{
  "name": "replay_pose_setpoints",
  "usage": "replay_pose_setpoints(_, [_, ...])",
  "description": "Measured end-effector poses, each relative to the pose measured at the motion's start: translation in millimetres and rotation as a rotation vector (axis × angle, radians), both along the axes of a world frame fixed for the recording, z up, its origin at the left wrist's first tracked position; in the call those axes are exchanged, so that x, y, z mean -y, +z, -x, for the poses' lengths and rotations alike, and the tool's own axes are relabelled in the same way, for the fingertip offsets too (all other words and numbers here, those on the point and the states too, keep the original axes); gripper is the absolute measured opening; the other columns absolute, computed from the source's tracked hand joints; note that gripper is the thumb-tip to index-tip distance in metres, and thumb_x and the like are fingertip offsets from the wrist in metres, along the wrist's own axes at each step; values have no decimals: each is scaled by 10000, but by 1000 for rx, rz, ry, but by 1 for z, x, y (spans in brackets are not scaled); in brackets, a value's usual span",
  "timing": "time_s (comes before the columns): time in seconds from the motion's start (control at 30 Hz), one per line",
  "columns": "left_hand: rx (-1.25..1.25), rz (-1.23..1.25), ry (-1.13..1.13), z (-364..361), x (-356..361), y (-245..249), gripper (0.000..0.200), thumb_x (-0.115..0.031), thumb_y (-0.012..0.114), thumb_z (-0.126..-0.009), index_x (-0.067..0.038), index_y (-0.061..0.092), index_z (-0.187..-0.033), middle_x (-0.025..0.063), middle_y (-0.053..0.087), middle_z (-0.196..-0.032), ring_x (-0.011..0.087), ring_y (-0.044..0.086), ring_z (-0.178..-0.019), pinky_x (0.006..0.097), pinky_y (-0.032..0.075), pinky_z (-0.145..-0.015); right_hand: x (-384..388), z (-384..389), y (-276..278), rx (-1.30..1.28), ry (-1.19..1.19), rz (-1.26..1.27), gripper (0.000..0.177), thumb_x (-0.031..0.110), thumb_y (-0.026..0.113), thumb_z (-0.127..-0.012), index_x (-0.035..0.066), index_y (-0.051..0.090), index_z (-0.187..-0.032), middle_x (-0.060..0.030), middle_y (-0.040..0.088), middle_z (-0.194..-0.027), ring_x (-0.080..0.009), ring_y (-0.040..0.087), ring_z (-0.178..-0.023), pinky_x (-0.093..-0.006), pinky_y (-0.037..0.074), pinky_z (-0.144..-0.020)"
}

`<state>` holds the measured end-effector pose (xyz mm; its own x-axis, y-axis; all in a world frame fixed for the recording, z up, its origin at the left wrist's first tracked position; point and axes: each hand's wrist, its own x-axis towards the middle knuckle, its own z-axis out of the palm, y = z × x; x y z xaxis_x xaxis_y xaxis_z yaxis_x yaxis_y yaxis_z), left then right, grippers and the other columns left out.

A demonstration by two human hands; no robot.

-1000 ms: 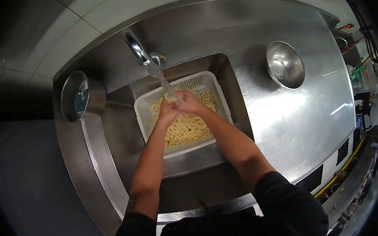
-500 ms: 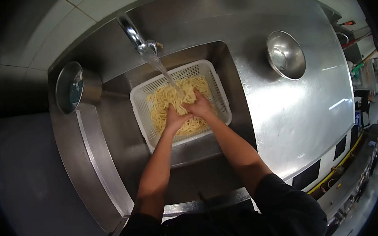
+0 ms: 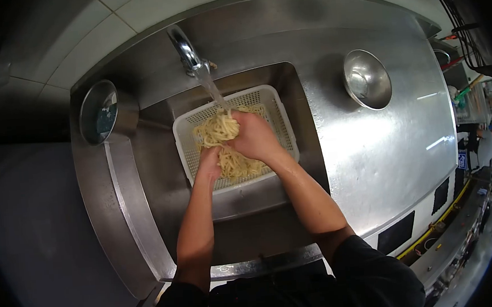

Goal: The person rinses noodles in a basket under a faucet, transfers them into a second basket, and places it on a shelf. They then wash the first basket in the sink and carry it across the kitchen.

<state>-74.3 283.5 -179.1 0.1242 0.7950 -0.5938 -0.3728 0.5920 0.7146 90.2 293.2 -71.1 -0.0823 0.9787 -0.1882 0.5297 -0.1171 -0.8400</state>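
Pale yellow noodles (image 3: 236,164) lie in a white perforated plastic basket (image 3: 283,129) inside the sink. My right hand (image 3: 254,137) is closed around a raised clump of them, just beneath the running water. At the basket's left side, my left hand (image 3: 210,160) is curled into the noodles below that clump, its fingertips partly hidden. From the chrome faucet (image 3: 186,50) a stream of water (image 3: 212,88) runs down onto the noodles and near my right hand.
A steel bowl (image 3: 368,80) rests on the steel counter (image 3: 383,161) to the right. On the left ledge stands a deep steel pot (image 3: 122,113) with something dark inside. The sink basin (image 3: 162,176) surrounds the basket. Kitchen equipment lines the far right.
My right hand has lifted and turned over with noodles in its grasp. My left hand has shifted left and slightly down, apart from the right one. Water keeps running.
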Motion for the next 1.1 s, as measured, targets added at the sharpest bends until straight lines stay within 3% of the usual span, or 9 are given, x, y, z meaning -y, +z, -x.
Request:
replay_pose_setpoints(0.17, [-470,-36,-108,24,6,-46,524,32,659,-845,28,475,-1335,157,640,-1149,243,648,-991,345,532,-847,-13,2,-29,17,104,-165,401,121,777,-693,69,690,-1080,-211,697,-1003,-369,669,-981,-418,522,-873])
replay_pose_setpoints(0.23, [-552,69,216,25,12,-38,575,-11,691,-840,45,451,-1359,160,641,-1169,252,641,-1002,329,516,-856,-22,-5,-61,-104,91,-244,392,139,774,-700,70,694,-1077,-209,700,-1003,-369,671,-977,-421,523,-878])
replay_pose_setpoints(0.3, [-606,-7,182,32,31,-74,638,-45,720,-829,54,421,-1383,174,617,-1218,265,623,-1051,341,499,-898,-38,-23,-86,90,105,160,552,195,772,-692,97,660,-1224,-224,682,-1075,-353,655,-1051,-421,511,-933])
replay_pose_setpoints(0.5, [-854,-47,-70,-31,56,-121,923,-133,820,-756,69,272,-1470,224,460,-1426,314,468,-1292,411,368,-1080,-51,19,-246,685,-227,-71,806,469,835,-654,80,596,-1318,-217,621,-1271,-301,606,-1191,-375,494,-981])
replay_pose_setpoints(0.6, [-870,-211,-146,-37,38,-132,906,-85,805,-762,26,253,-1471,210,495,-1380,332,547,-1201,409,470,-977,-42,20,-170,347,-11,306,864,483,857,-628,53,582,-1326,-222,625,-1263,-312,598,-1198,-365,485,-987])
replay_pose_setpoints(0.7, [-240,220,44,-30,25,-97,481,6,743,-805,-40,533,-1235,97,633,-1135,228,672,-936,346,581,-741,-41,7,-145,-69,263,478,914,460,856,-624,0,534,-1346,-263,548,-1347,-373,525,-1254,-376,435,-1041])
replay_pose_setpoints(0.8, [81,41,42,-15,31,-92,397,9,707,-844,-36,567,-1212,78,639,-1128,216,667,-944,358,579,-785,-31,9,-140,-347,239,164,706,325,862,-618,37,641,-1223,-207,681,-1140,-334,645,-1066,-363,500,-920])
replay_pose_setpoints(1.03, [227,88,136,-23,27,-79,420,-25,683,-877,-44,545,-1274,95,634,-1144,222,646,-1008,374,565,-822,-25,7,-51,-152,123,-139,273,41,727,-628,72,737,-899,-156,712,-845,-307,694,-823,-383,529,-771])
replay_pose_setpoints(1.1, [-106,85,175,-22,25,-86,413,-77,682,-888,-52,547,-1278,98,635,-1151,229,637,-1028,395,557,-841,-27,6,-22,-56,139,-195,276,23,704,-636,53,730,-909,-166,709,-849,-313,696,-843,-371,531,-768])
